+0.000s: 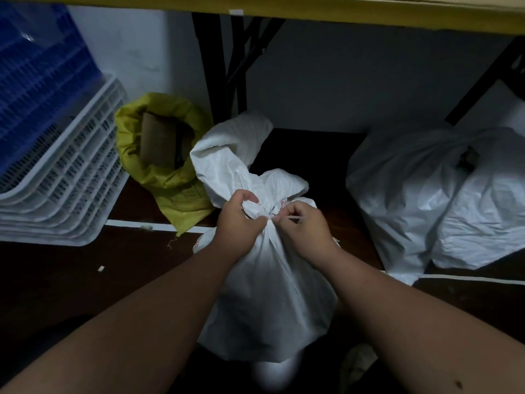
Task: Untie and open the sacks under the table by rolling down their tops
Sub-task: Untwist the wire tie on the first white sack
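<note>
A white woven sack (270,302) stands on the dark floor in front of me, its neck bunched and tied. My left hand (238,223) grips the gathered neck just below the knot. My right hand (305,226) pinches the white tie string (292,216) at the neck. The loose top of the sack flops up and back to the left. A yellow sack (170,177) at the left stands open, its top rolled down, a brown roll showing inside. A larger white sack (426,194) lies closed at the right.
The yellow table edge (341,15) runs overhead, with black metal legs (227,66) behind. Stacked white plastic crates (65,172) and blue crates (37,89) stand at the left. A white wall closes the back. White lines mark the floor.
</note>
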